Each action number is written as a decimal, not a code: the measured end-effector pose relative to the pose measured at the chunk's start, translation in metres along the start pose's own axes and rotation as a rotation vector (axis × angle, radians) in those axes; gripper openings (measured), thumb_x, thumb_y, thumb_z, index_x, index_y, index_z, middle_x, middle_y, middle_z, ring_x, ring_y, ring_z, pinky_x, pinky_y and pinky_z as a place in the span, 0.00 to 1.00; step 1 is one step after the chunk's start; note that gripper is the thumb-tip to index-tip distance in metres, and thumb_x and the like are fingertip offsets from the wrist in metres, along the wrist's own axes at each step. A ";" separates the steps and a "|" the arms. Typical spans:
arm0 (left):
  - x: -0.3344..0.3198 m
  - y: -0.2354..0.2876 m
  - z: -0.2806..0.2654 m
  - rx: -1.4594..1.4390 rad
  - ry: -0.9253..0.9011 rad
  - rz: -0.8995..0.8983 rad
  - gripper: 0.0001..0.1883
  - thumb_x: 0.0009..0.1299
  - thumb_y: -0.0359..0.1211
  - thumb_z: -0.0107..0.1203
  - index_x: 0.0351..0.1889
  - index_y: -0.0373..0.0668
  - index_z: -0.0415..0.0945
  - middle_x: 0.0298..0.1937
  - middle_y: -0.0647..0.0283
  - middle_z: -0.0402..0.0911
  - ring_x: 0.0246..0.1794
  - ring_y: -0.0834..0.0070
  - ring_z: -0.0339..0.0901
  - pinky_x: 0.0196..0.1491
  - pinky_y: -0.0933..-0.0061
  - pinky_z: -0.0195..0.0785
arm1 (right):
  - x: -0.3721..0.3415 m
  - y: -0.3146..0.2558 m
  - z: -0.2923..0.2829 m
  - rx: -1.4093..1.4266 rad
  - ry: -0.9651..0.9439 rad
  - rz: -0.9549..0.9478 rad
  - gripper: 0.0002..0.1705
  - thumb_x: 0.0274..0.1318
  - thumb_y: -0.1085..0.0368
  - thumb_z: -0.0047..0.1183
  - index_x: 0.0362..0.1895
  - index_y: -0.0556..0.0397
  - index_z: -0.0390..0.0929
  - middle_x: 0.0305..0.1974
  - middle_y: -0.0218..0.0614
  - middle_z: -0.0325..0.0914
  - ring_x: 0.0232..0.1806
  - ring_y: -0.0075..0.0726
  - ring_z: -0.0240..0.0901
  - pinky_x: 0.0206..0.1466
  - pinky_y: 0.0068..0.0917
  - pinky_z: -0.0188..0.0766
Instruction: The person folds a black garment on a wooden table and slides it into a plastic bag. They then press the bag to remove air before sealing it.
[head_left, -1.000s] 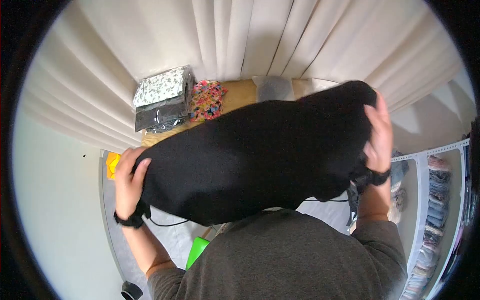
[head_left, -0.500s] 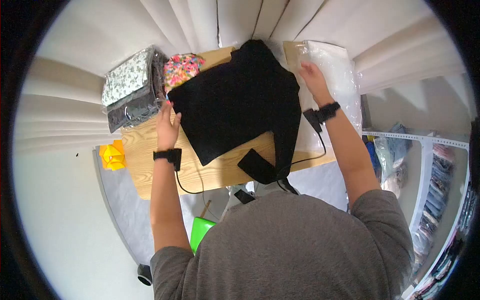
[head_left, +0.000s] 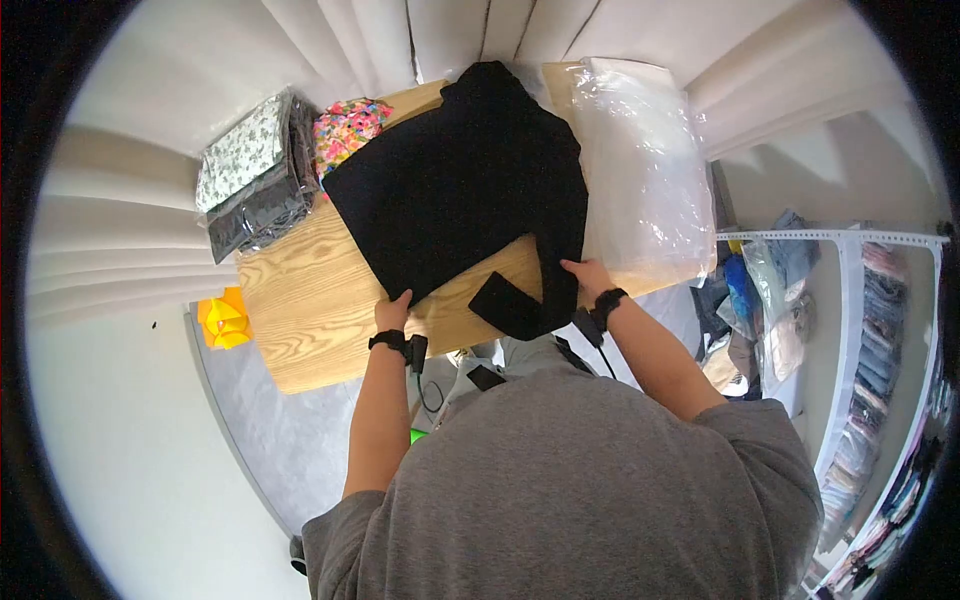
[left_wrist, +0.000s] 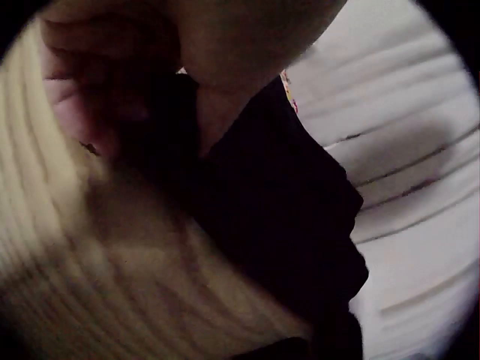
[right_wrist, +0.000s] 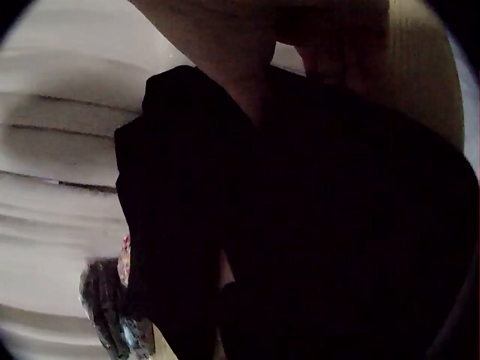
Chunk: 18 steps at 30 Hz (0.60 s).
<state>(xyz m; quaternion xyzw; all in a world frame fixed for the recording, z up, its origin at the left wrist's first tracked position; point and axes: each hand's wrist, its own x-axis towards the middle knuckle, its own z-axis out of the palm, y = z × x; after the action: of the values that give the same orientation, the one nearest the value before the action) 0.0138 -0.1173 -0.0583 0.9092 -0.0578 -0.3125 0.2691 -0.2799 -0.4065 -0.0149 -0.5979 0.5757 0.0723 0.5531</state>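
At 7 o'clock of the black top [head_left: 455, 180], the left hand [head_left: 393, 311] pinches its near corner; at 4, the right hand [head_left: 590, 279] pinches the sleeve [head_left: 560, 292]. The top lies spread on the table [head_left: 300, 310]. Farther out: packs [head_left: 250, 165] at 9 o'clock, clear bags [head_left: 640, 180] at 3, floral cloth [head_left: 350, 130] at 10.

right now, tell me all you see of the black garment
The black garment looks like plain, soft cloth, with no print visible. It lies spread on the wooden table, one sleeve running down its right side and bending back near its end. The left hand grips a near corner; the right hand pinches the sleeve edge. The garment's upper left edge appears to meet floral cloth.
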 end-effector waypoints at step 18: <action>-0.108 -0.020 -0.123 -0.823 -0.064 0.067 0.23 0.61 0.26 0.52 0.56 0.44 0.64 0.29 0.65 0.72 0.19 0.81 0.66 0.23 0.83 0.65 | -0.152 -0.032 -0.016 0.413 0.060 -0.369 0.18 0.59 0.60 0.47 0.46 0.62 0.73 0.40 0.35 0.76 0.41 0.27 0.70 0.46 0.22 0.65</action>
<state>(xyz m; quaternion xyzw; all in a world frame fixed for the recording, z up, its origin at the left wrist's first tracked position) -0.0003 -0.0153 0.0708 0.7131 0.0340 -0.3286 0.6184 -0.3138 -0.3348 0.1192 -0.5691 0.4756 -0.1663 0.6498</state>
